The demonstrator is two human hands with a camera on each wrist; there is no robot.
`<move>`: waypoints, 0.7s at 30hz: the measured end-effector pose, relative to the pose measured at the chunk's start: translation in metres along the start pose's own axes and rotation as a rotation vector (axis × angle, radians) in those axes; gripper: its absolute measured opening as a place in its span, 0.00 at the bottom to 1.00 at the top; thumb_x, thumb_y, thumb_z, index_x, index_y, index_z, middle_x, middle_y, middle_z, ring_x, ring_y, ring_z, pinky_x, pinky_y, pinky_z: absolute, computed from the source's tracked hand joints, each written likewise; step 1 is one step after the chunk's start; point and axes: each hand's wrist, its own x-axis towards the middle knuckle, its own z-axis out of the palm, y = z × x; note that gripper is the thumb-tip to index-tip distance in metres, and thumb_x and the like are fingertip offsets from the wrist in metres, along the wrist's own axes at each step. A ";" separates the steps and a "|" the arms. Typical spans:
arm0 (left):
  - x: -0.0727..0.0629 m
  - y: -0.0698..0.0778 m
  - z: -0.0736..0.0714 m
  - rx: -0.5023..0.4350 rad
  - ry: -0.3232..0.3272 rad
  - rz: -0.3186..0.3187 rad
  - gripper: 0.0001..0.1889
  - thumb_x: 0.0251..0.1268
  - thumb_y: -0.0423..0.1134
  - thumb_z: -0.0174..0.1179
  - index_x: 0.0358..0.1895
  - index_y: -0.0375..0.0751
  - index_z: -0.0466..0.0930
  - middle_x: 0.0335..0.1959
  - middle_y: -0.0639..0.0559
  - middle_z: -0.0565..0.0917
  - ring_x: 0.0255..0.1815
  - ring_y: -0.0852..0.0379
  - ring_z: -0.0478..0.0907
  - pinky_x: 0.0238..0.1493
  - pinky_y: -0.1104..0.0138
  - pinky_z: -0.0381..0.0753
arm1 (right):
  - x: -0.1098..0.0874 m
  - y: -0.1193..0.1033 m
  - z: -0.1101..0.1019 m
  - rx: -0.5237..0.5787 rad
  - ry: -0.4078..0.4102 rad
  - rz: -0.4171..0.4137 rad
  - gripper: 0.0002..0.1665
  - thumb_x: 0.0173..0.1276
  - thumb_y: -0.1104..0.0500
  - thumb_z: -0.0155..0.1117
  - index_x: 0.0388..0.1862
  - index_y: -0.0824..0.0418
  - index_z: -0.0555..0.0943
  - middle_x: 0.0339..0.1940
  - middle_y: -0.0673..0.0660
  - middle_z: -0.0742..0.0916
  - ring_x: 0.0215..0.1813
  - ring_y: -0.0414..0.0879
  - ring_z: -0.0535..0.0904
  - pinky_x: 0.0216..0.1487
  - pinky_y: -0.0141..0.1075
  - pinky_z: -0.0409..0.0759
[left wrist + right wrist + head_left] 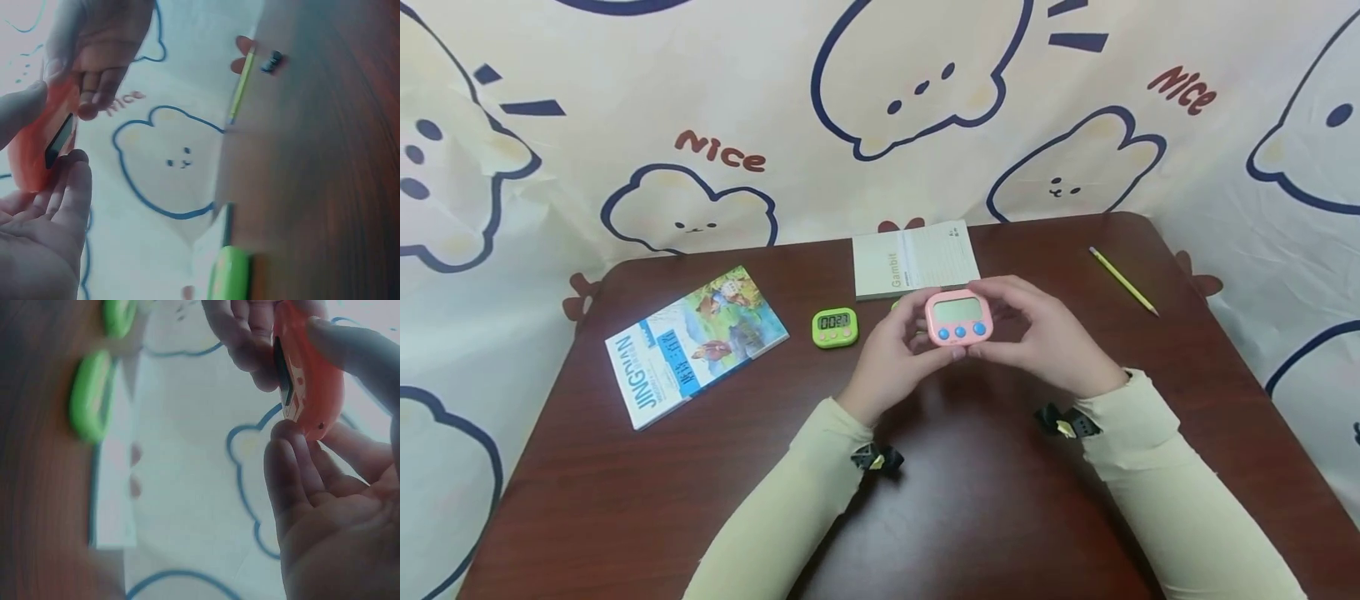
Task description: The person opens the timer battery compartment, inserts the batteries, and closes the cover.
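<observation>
In the head view a pink digital timer (958, 317) with a blank screen and blue buttons is up in front of me, over the table. My left hand (891, 354) grips its left side, thumb along the lower edge. At the other side my right hand (1045, 342) pinches it between thumb and fingers. Both wrist views show the timer (40, 137) edge-on, fingertips of both hands around its rim. A green timer (834, 327) with digits on its screen lies left of my hands. Another green timer (92, 397) shows in the right wrist view, mostly hidden by my left hand in the head view.
A colourful book (696, 346) lies at the left of the brown table (970, 500). Behind my hands is a pale notebook (917, 258) at the far edge. A yellow-green pencil (1123, 281) lies at the far right. A patterned curtain (700, 83) surrounds the table's back and sides.
</observation>
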 end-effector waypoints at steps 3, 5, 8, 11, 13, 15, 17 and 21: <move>-0.015 0.007 -0.007 -0.027 0.002 0.002 0.39 0.55 0.38 0.77 0.70 0.52 0.68 0.55 0.54 0.81 0.51 0.55 0.82 0.56 0.63 0.82 | -0.006 -0.011 0.006 0.054 -0.006 0.013 0.46 0.53 0.58 0.83 0.71 0.55 0.74 0.58 0.50 0.81 0.49 0.45 0.79 0.44 0.37 0.86; -0.025 0.011 -0.012 -0.028 0.003 -0.010 0.39 0.54 0.38 0.77 0.70 0.52 0.68 0.54 0.54 0.81 0.52 0.55 0.82 0.57 0.61 0.82 | -0.008 -0.018 0.012 0.091 -0.018 0.018 0.47 0.53 0.58 0.83 0.71 0.55 0.73 0.55 0.49 0.82 0.49 0.45 0.79 0.43 0.38 0.86; -0.039 0.016 -0.021 0.017 0.004 -0.022 0.39 0.54 0.38 0.77 0.70 0.52 0.68 0.55 0.56 0.81 0.53 0.57 0.81 0.59 0.59 0.81 | -0.012 -0.026 0.021 0.130 -0.033 0.012 0.47 0.53 0.56 0.83 0.72 0.54 0.73 0.54 0.49 0.83 0.48 0.44 0.79 0.45 0.39 0.85; -0.051 0.020 -0.028 0.083 -0.001 -0.014 0.40 0.54 0.39 0.77 0.71 0.50 0.68 0.57 0.60 0.81 0.55 0.59 0.80 0.60 0.60 0.81 | -0.015 -0.034 0.027 0.150 -0.042 0.000 0.47 0.52 0.56 0.84 0.71 0.53 0.73 0.54 0.47 0.83 0.48 0.43 0.80 0.47 0.40 0.84; -0.057 0.022 -0.031 0.110 0.000 0.014 0.40 0.54 0.39 0.78 0.70 0.51 0.68 0.57 0.60 0.82 0.55 0.61 0.80 0.59 0.62 0.81 | -0.017 -0.039 0.030 0.167 -0.046 -0.016 0.47 0.52 0.55 0.84 0.71 0.53 0.74 0.55 0.45 0.83 0.48 0.42 0.80 0.49 0.39 0.83; -0.063 0.023 -0.034 0.114 0.002 0.044 0.40 0.53 0.38 0.78 0.70 0.51 0.68 0.57 0.61 0.82 0.54 0.61 0.80 0.58 0.63 0.81 | -0.019 -0.044 0.032 0.181 -0.048 -0.026 0.46 0.52 0.56 0.84 0.70 0.52 0.74 0.55 0.44 0.82 0.48 0.41 0.79 0.49 0.38 0.83; -0.067 0.024 -0.035 0.113 0.008 0.078 0.40 0.53 0.38 0.78 0.70 0.52 0.68 0.57 0.60 0.82 0.54 0.61 0.80 0.58 0.63 0.81 | -0.020 -0.047 0.034 0.201 -0.048 -0.035 0.45 0.52 0.55 0.84 0.69 0.52 0.75 0.55 0.43 0.82 0.48 0.41 0.79 0.50 0.38 0.83; -0.073 0.026 -0.039 0.102 0.011 0.117 0.40 0.53 0.37 0.78 0.70 0.52 0.69 0.57 0.60 0.82 0.54 0.60 0.81 0.58 0.63 0.82 | -0.023 -0.052 0.037 0.231 -0.040 -0.043 0.45 0.53 0.56 0.84 0.70 0.52 0.75 0.58 0.43 0.82 0.49 0.42 0.80 0.53 0.42 0.83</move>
